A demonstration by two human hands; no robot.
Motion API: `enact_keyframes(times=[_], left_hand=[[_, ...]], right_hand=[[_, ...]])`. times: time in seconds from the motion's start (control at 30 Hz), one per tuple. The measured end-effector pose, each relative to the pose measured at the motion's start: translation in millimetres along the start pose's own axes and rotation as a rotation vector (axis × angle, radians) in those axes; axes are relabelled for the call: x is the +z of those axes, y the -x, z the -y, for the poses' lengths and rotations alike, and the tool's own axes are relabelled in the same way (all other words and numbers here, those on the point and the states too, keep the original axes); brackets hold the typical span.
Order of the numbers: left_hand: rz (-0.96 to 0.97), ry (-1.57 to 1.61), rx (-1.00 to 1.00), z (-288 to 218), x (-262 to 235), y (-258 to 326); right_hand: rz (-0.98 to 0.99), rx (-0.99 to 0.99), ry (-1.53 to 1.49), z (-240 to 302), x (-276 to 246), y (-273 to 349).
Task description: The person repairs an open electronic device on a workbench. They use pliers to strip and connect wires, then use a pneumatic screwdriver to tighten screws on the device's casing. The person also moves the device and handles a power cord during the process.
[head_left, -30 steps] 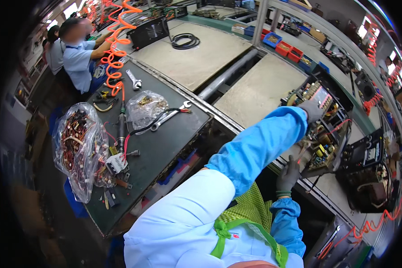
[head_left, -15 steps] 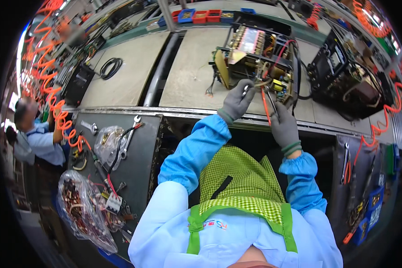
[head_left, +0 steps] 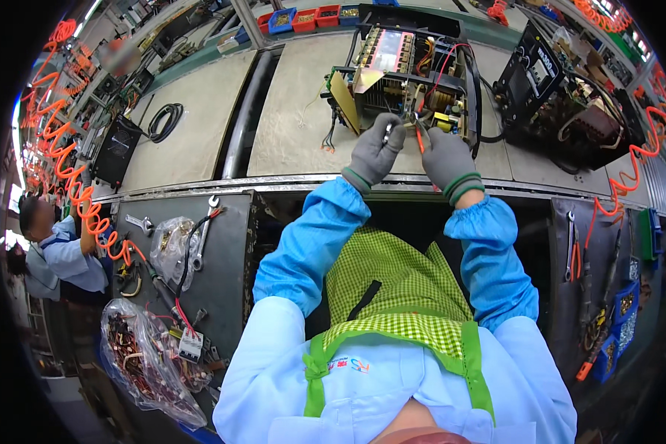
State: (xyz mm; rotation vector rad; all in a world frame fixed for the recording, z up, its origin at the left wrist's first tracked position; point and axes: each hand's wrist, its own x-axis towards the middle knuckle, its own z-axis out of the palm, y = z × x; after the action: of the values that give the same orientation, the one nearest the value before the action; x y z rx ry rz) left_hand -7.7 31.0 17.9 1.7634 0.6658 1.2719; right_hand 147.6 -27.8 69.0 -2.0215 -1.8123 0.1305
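An opened electrical machine [head_left: 392, 59] lies on the bench in front of me, its boards, wires and rows of metal parts bare. My left hand [head_left: 376, 154], in a grey glove, is closed at its near edge on a small shiny metal piece [head_left: 388, 133]; its kind is not clear. To the right, my gloved right hand [head_left: 450, 161] is wrapped round a slim orange-handled hand tool [head_left: 420, 139]. The tool's metal end reaches among the wires at the machine's near side; the palm hides much of its handle. A tan board [head_left: 345, 102] stands tilted at the machine's left.
A second opened black machine [head_left: 562, 103] stands right. On the left side table [head_left: 229, 259] lie wrenches [head_left: 203, 233], a bag of wire parts [head_left: 144, 355] and a cable with a breaker [head_left: 191, 344]. Orange coiled hoses [head_left: 70, 170] hang left and right. A co-worker [head_left: 66, 251] is at far left.
My right hand has moved up and left, closer to my left hand and the machine. The tool now covers less of the bench front. The whole view has shifted slightly.
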Motion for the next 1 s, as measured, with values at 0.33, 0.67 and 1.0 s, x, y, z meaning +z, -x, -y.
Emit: enact_keyframes(times=[0.33,0.67,1.0], left_hand=[[0.121,-0.193,0.051,-15.1,0.9,-19.1],[-0.016,0.021,-0.142,-8.6,-12.7,-50.5],[0.000,-0.661,-0.209,51.0,-7.8,-122.3]], right_hand=[[0.280,-0.073,0.235,38.5,-38.5,-35.2],[0.128,0.114,-0.037,0.5,73.1,19.5],[0.076,0.083,-0.092,-11.3,96.4,27.1]])
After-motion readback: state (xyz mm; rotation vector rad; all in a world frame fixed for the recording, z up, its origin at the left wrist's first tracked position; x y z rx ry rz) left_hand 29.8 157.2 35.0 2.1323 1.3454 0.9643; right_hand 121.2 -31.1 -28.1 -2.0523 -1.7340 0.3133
